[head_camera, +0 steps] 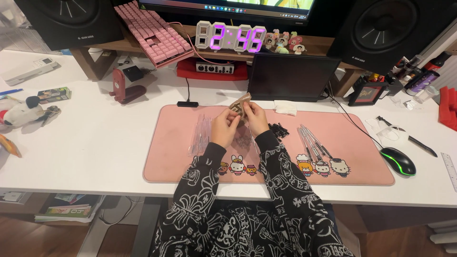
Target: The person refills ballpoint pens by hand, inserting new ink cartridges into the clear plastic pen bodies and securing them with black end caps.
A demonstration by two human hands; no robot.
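Left hand [224,127] and right hand [256,117] raised together above pink mat [181,166], both gripping small brown packet [240,106] between fingertips. Packet held off mat, above its middle. Clear tubes [200,134] lie on mat just left of left hand. Pens [314,143] lie right of right hand; small black parts [278,129] between. Computer mouse [399,162] on white bench [104,147], off mat's right edge.

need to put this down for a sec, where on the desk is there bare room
Widest bare patch: white desk left of the pink mat, between it and the plush toy. The mat's left end, beside the clear tubes, is also bare. Crowded: under both hands, the pens to their right, and around the mouse.
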